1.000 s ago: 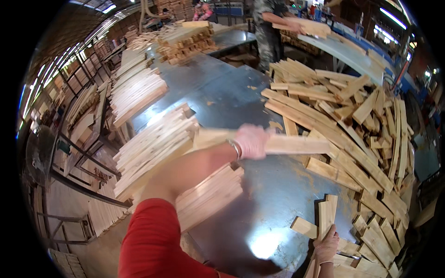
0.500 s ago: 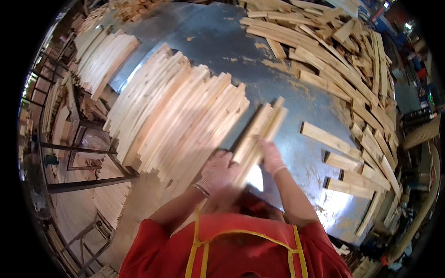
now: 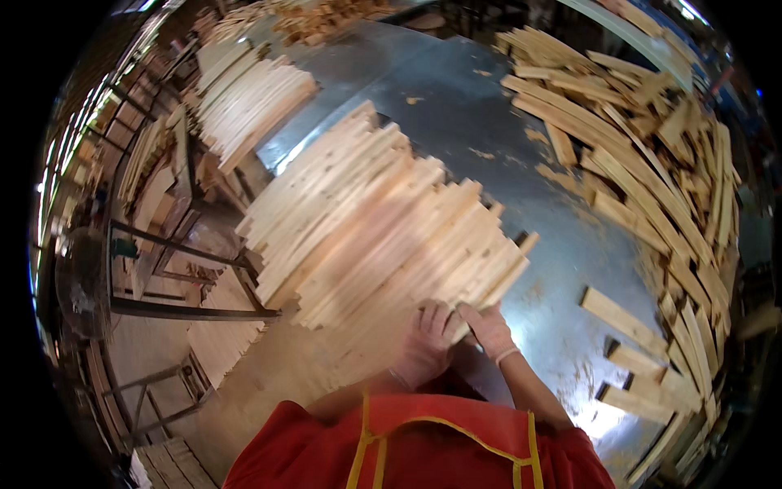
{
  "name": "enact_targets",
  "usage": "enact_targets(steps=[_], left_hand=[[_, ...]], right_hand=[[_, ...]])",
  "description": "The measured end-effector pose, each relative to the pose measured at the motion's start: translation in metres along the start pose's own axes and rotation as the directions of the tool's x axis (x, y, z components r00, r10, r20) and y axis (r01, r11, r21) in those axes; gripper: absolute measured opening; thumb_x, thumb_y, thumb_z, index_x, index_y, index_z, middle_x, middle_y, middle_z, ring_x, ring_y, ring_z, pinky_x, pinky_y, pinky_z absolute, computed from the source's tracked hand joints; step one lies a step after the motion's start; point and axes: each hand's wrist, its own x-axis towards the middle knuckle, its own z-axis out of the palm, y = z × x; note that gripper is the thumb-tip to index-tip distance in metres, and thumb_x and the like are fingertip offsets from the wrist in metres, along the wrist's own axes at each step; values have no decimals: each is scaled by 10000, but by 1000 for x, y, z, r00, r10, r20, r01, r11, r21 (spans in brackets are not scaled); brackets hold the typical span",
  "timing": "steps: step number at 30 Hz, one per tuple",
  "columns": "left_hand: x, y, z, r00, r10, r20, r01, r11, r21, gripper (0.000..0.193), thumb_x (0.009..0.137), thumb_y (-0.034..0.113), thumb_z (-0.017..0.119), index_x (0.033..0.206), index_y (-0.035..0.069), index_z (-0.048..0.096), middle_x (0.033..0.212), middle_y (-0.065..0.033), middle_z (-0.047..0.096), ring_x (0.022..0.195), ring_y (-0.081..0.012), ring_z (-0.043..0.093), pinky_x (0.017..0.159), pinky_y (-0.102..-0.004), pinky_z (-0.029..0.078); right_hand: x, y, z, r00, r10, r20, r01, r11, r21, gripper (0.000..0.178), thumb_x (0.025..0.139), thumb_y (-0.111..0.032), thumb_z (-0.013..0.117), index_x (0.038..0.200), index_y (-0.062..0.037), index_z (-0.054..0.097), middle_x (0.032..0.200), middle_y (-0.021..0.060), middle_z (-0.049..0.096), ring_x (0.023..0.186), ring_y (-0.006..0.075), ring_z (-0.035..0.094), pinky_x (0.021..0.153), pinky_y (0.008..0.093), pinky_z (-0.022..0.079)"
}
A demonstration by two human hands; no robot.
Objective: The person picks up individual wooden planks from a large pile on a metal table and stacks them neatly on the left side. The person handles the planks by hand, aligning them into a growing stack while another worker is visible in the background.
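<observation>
A wide row of pale wooden strips (image 3: pixel 350 220) lies side by side on the metal table, its ends uneven. Gloved in white, my left hand (image 3: pixel 428 342) curls its fingers over the near ends of the strips at the row's right side. Close beside it, my right hand (image 3: pixel 490 330), gloved too, grips the near end of the outermost wooden strip (image 3: pixel 509 281), thumb toward the left hand. That strip lies against the row. The fingers' undersides are hidden.
On the right, a large heap of loose wooden pieces (image 3: pixel 643 179) covers the table (image 3: pixel 456 106). Several short pieces (image 3: pixel 623 320) stick out toward me. A second stack of strips (image 3: pixel 257 110) stands far left, near a dark metal frame (image 3: pixel 191 310).
The strips that my hands held apart over the table now lie against the row's right side. Both hands have come closer together at the near ends. The view has shifted.
</observation>
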Motion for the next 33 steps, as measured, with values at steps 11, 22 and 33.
enact_targets(steps=[11,22,33], left_hand=[[14,-121,-13,999,35,-26,-38,992,-124,667,810,254,744,1441,122,575,1447,-221,519,1438,-436,445,1203,-596,345],[77,-321,-59,926,-40,375,-36,980,194,681,888,299,687,1527,132,521,1572,-189,467,1533,-450,346,1268,-586,265],[110,-243,-54,946,-72,316,-62,916,396,952,800,423,822,1603,80,441,1650,-207,408,1526,-421,368,1268,-534,294]], right_hand=[[55,-106,64,993,88,-76,-36,853,521,865,920,-386,833,1540,-8,363,1292,162,662,1145,197,616,993,330,511],[222,-222,146,929,-243,278,355,791,-498,690,896,-514,737,1452,-129,601,1292,175,744,1204,409,681,1028,440,528],[-60,12,-173,559,262,-787,-33,955,295,521,947,-338,699,1392,-80,618,1161,160,742,1037,288,707,964,423,559]])
